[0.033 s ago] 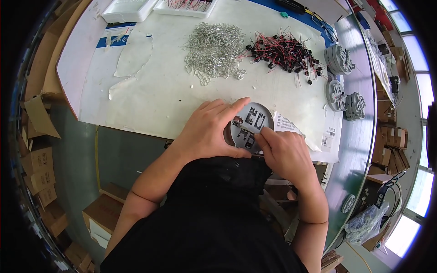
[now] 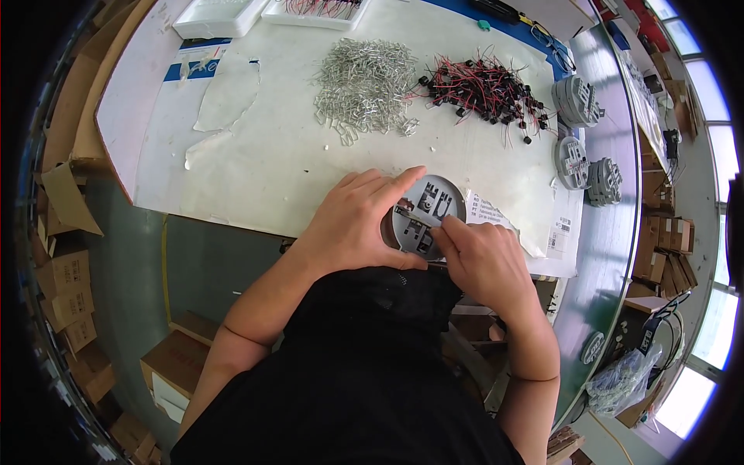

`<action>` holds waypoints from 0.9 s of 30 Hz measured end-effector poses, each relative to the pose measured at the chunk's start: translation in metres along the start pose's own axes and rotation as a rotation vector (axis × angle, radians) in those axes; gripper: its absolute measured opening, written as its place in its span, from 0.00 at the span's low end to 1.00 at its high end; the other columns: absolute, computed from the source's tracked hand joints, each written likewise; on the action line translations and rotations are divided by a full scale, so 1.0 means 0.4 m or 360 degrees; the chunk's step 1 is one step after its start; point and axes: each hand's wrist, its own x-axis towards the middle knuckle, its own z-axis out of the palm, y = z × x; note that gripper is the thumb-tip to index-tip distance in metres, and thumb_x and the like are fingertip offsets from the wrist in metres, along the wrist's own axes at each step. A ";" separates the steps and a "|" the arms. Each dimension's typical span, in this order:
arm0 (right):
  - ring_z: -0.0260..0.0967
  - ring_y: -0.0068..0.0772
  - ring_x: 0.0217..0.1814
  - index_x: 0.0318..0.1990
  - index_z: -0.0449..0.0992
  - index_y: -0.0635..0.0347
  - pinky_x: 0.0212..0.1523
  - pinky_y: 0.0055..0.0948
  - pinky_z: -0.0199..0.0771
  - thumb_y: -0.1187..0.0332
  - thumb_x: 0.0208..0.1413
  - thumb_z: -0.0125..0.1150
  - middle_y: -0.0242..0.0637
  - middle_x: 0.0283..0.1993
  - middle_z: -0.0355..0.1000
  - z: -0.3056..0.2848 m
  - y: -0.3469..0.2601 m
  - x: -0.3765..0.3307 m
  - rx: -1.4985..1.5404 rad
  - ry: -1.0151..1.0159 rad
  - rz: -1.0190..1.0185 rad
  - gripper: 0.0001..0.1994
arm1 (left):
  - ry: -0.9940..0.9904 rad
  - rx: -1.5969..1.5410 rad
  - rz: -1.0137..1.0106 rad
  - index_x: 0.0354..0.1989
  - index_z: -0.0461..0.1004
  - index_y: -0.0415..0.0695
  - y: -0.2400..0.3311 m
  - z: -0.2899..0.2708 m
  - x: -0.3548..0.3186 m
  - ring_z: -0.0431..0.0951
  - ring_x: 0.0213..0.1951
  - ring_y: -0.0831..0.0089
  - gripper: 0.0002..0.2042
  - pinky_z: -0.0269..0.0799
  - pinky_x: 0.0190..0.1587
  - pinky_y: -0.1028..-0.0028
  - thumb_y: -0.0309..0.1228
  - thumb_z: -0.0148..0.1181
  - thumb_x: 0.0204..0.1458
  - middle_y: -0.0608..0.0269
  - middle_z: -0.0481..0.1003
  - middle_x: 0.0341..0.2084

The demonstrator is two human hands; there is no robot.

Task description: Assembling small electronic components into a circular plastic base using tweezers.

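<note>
My left hand [image 2: 358, 218] grips the left rim of a round grey plastic base [image 2: 452, 203], fingers along the far edge and thumb along the near edge. The base has slots and raised parts moulded into its face and is held at the table's front edge. My right hand [image 2: 490, 262] is closed in a pinch over the base's right half. A thin, light-coloured strip [image 2: 418, 219] runs from its fingertips across the middle of the base; its other end is hidden in the pinch. Beyond the hands lie a heap of bent metal clips [image 2: 364, 85] and a pile of black parts with red and black wires [image 2: 492, 93].
Stacks of similar grey bases [image 2: 577, 101] stand on a ledge at the right, with another single base [image 2: 593, 347] nearer me. White trays [image 2: 221, 17] sit at the far left of the table [image 2: 263, 170]. Cardboard boxes [image 2: 182, 360] stand on the floor at left.
My right fingertips have shifted very slightly to the left over the base. My left hand and the base stay in place.
</note>
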 end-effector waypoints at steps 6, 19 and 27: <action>0.75 0.55 0.21 0.31 0.75 0.57 0.24 0.50 0.73 0.61 0.69 0.60 0.45 0.18 0.73 -0.028 -0.030 0.006 -0.0297 -0.0083 -0.0028 0.14 | -0.0095 0.0042 -0.0045 0.72 0.68 0.42 0.004 -0.007 0.001 0.80 0.49 0.57 0.56 0.71 0.60 0.59 0.60 0.82 0.34 0.56 0.81 0.43; 0.78 0.45 0.21 0.31 0.75 0.56 0.21 0.42 0.73 0.61 0.68 0.60 0.40 0.18 0.74 -0.036 -0.053 0.004 -0.0617 -0.0150 -0.0039 0.12 | -0.0152 0.0006 -0.0124 0.73 0.68 0.44 0.002 -0.013 0.000 0.80 0.49 0.56 0.57 0.70 0.60 0.58 0.63 0.80 0.34 0.56 0.81 0.43; 0.77 0.50 0.21 0.32 0.72 0.55 0.22 0.44 0.72 0.58 0.69 0.61 0.40 0.17 0.72 -0.022 -0.010 -0.001 -0.0540 -0.0133 -0.0056 0.14 | -0.0287 -0.0029 -0.0165 0.75 0.66 0.45 0.010 -0.031 0.006 0.80 0.50 0.56 0.53 0.71 0.60 0.57 0.52 0.84 0.38 0.54 0.81 0.44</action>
